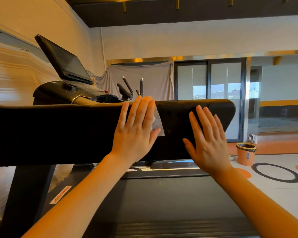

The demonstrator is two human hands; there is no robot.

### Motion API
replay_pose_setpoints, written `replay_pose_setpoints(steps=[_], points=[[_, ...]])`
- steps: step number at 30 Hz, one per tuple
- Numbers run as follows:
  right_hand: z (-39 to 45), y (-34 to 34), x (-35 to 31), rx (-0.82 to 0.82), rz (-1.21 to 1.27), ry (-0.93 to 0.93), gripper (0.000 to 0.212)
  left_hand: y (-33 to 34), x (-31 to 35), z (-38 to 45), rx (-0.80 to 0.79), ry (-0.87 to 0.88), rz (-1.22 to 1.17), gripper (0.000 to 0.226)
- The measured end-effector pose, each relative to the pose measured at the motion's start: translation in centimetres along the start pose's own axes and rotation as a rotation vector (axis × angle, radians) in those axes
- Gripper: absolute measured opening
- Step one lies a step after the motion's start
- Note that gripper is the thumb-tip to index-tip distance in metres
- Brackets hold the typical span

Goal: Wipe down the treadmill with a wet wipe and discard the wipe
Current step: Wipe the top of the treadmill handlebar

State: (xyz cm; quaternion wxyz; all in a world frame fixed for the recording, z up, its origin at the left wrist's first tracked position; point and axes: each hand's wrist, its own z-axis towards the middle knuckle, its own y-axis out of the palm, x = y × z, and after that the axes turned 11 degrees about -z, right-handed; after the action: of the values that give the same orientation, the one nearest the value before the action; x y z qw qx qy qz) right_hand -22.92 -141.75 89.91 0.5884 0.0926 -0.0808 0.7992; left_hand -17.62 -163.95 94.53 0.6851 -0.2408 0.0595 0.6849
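The treadmill's wide black handrail panel crosses the view in front of me. My left hand lies flat on it with straight fingers, pressing a white wet wipe against the panel; the wipe's edge shows to the right of my fingers. My right hand rests flat and open on the panel further right, holding nothing. Up at the left rises the treadmill's console with its dark screen. The black running belt lies below my arms.
An orange waste bin with a dark liner stands on the floor to the right of the treadmill. A spray bottle stands behind it near the sliding glass doors. Another exercise machine's handles stand behind the handrail.
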Motion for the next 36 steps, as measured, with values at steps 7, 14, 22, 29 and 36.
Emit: replay_pose_setpoints(steps=[7,14,22,29,36], points=[[0.0,0.1,0.3,0.001,-0.004,-0.025,0.062,-0.7,-0.4,0.5,0.017,-0.018,0.021,0.071],[-0.2,0.1,0.5,0.005,-0.014,-0.044,0.063,-0.6,2.4,2.5,-0.054,0.183,0.06,0.072],[0.0,-0.1,0.4,-0.005,-0.022,-0.037,0.063,-0.1,-0.3,-5.4,-0.076,0.079,0.006,0.068],[-0.1,-0.1,0.5,0.006,-0.025,-0.04,0.062,1.2,3.0,-4.4,-0.09,0.101,-0.047,0.072],[0.0,-0.1,0.6,-0.011,-0.033,-0.044,0.064,0.9,0.5,-7.9,-0.097,0.081,-0.011,0.07]])
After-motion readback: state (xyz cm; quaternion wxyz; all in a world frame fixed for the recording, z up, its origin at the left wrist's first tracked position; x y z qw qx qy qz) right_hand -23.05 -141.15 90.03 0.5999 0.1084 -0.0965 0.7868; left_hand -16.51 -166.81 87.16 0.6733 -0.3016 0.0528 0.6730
